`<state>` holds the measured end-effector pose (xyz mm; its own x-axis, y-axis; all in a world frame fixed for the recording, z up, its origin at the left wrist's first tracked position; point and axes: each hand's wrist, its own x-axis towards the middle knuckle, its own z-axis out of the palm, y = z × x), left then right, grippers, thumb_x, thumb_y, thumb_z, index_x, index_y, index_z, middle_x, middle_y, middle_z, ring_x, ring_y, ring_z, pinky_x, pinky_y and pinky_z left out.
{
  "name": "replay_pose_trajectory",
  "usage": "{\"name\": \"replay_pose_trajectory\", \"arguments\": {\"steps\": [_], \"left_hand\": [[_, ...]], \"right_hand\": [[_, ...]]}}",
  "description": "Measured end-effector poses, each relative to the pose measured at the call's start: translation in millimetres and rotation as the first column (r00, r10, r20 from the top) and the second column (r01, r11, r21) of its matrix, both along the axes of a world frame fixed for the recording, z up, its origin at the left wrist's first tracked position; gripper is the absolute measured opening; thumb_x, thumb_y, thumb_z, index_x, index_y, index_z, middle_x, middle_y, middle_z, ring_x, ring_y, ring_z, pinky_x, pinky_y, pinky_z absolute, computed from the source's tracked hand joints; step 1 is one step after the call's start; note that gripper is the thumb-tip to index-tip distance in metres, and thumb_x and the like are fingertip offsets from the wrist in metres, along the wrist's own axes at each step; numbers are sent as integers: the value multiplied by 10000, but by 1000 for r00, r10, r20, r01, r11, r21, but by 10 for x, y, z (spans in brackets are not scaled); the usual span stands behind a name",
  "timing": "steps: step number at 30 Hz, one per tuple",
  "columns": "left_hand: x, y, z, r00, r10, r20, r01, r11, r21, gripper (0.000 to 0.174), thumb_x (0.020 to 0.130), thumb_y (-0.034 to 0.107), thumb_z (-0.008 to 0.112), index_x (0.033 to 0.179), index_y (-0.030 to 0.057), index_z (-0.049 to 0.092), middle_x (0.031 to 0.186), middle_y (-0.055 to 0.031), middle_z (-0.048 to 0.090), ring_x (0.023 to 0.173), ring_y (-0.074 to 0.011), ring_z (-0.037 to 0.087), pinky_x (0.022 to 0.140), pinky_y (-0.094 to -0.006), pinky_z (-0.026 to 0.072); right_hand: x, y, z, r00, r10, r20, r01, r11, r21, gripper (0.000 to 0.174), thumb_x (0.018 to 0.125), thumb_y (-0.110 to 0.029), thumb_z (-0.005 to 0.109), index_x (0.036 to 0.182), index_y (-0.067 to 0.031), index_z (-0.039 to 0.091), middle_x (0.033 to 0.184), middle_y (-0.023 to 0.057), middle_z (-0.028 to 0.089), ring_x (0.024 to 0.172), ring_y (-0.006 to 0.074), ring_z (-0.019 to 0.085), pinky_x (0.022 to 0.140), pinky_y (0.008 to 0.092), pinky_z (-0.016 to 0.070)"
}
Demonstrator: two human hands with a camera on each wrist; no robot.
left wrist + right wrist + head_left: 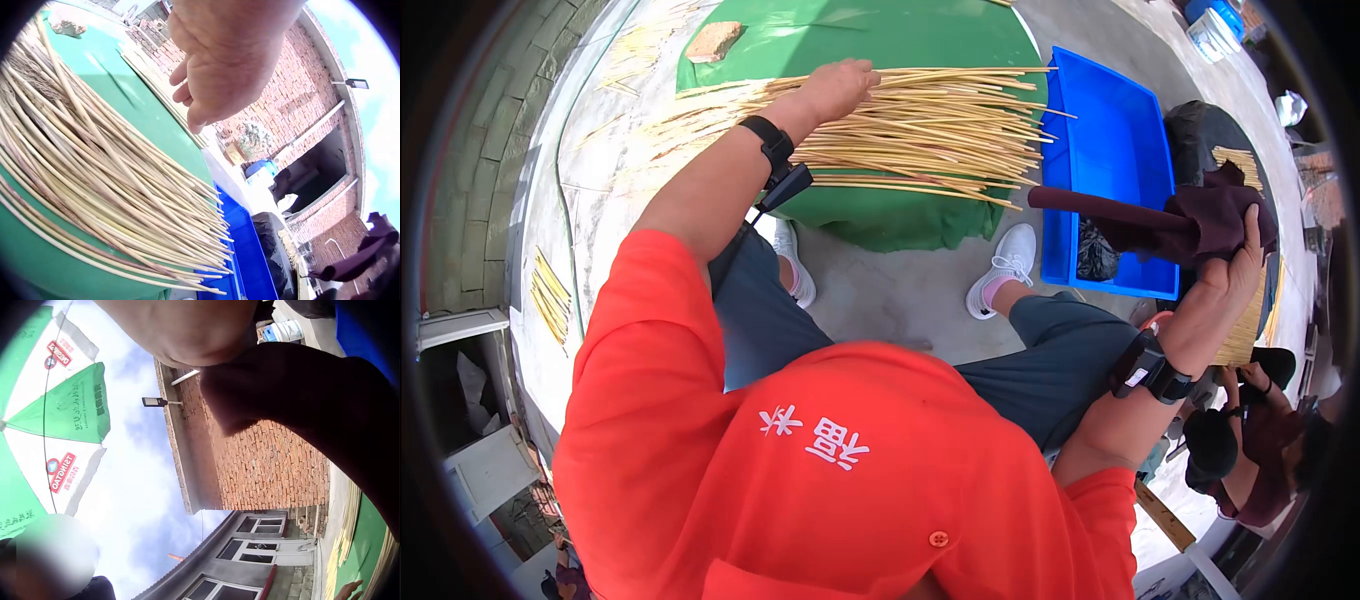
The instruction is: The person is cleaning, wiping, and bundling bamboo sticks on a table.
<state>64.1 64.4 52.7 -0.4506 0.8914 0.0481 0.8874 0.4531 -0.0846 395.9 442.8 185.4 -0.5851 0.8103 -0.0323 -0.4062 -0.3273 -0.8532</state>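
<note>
Long pale stalks [940, 120] lie in a wide layer across a green cloth [880, 215]. Over the middle of that layer is the left hand [837, 90], its fingers loosely bent; the left wrist view shows this hand [228, 75] above the stalks [125, 181] with nothing in it. The right hand [1235, 270] holds a dark maroon cloth [1215, 215] at the right, and one rolled length of it reaches left over a blue tray [1110, 130]. In the right wrist view the cloth [300, 394] hangs from the hand [187, 331] and hides its fingertips.
A stone [713, 41] rests on the green cloth's far left corner. Inside the tray is a black bag [1097, 250]. More stalks [550, 298] lie on the ground at left. Other people [1250, 440] are at the lower right, and a white bucket [1213, 36] stands far right.
</note>
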Motion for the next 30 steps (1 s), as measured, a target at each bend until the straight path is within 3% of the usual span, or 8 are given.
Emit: {"name": "replay_pose_trajectory", "arguments": {"steps": [6, 9, 10, 12, 19, 21, 25, 30], "left_hand": [[2, -302, 1127, 975, 178, 134, -217, 898, 382, 243, 830, 189, 559, 1053, 92, 568, 983, -73, 556, 886, -264, 546, 777, -341, 464], [-301, -788, 1490, 345, -229, 910, 37, 972, 230, 845, 725, 414, 669, 1382, 147, 209, 1388, -171, 263, 1251, -370, 288, 1000, -581, 198], [-192, -820, 1403, 352, -226, 908, 17, 972, 235, 845, 725, 414, 669, 1382, 147, 209, 1388, -171, 263, 1251, -370, 288, 1000, -581, 198], [162, -842, 1202, 919, 126, 374, -279, 878, 389, 267, 844, 188, 551, 1099, 108, 554, 1041, -68, 557, 922, -246, 540, 814, -312, 450], [279, -1697, 365, 965, 260, -35, -260, 965, -25, 678, 745, 288, 653, 1322, 163, 320, 1339, -149, 328, 1245, -309, 306, 1018, -405, 285], [425, -1667, 112, 971, 218, -102, -232, 959, -160, 806, 708, 332, 671, 1367, 164, 239, 1402, -159, 223, 1313, -308, 183, 1062, -442, 184], [509, -1598, -457, 984, 146, -105, -152, 987, -47, 989, 593, 441, 703, 1387, 147, 192, 1426, -165, 169, 1332, -316, 134, 1077, -468, 118], [353, -1450, -652, 978, 210, 17, -210, 978, 5, 1127, 437, 457, 758, 1372, 121, 227, 1416, -204, 162, 1322, -352, 142, 1072, -494, 120]], "right_hand": [[191, 480, -198, 946, -65, 317, -51, 937, 345, 313, 793, -85, 625, 1083, -15, 534, 947, 76, 604, 817, 180, 603, 728, 288, 496], [248, 741, -852, 802, 79, 592, -304, 908, 290, 236, 796, -64, 611, 1023, -11, 575, 895, 53, 608, 757, 148, 584, 666, 267, 482], [302, 763, -1035, 725, 124, 677, -393, 882, 260, 219, 794, -68, 612, 1005, -18, 579, 869, 43, 605, 741, 140, 577, 656, 268, 478], [366, 843, -1459, 636, 104, 765, -476, 833, 282, 184, 782, -60, 611, 959, -17, 586, 827, 37, 604, 727, 126, 563, 649, 257, 460], [360, 1013, -2426, 430, -43, 902, -691, 626, 360, 227, 769, -91, 613, 966, 14, 572, 803, 62, 600, 747, 161, 589, 628, 282, 466], [26, 393, -1837, -53, -11, 999, -639, 769, -25, 248, 760, -131, 622, 944, 23, 561, 794, 120, 610, 783, 244, 620, 648, 340, 485], [-461, 396, -2004, 145, -550, 823, -952, 151, 268, 497, 737, -222, 651, 1169, -56, 472, 954, 227, 584, 875, 373, 572, 733, 414, 473], [-1458, -497, -1658, 637, -175, 751, -767, -235, 597, 733, 701, -342, 683, 1297, -73, 352, 1329, 229, 312, 1153, 374, 390, 918, 407, 377]]}}
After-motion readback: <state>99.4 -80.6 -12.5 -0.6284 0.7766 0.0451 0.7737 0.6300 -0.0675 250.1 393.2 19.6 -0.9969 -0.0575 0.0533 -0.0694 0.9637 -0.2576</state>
